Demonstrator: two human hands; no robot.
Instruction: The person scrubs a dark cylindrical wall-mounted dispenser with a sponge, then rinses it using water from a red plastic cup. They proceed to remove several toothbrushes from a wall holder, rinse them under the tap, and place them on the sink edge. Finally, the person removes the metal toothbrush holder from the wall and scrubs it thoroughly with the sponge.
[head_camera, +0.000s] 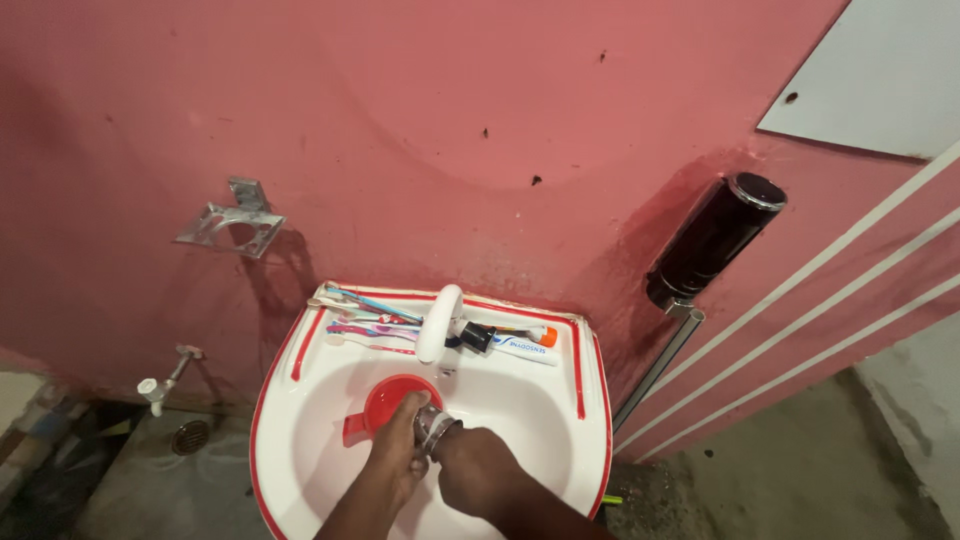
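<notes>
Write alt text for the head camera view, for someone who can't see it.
Two bare hands meet over a white sink with red trim: the left hand and right hand grip a small shiny metal object above a red mug. Toothbrushes and a toothpaste tube lie behind the white tap, against a pink wall.

Dim, warm light; corners perhaps slightly warped.

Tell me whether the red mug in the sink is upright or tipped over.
Upright. The red mug stands in the white sink, its round mouth facing up under the tap; its contents cannot be told.
</notes>
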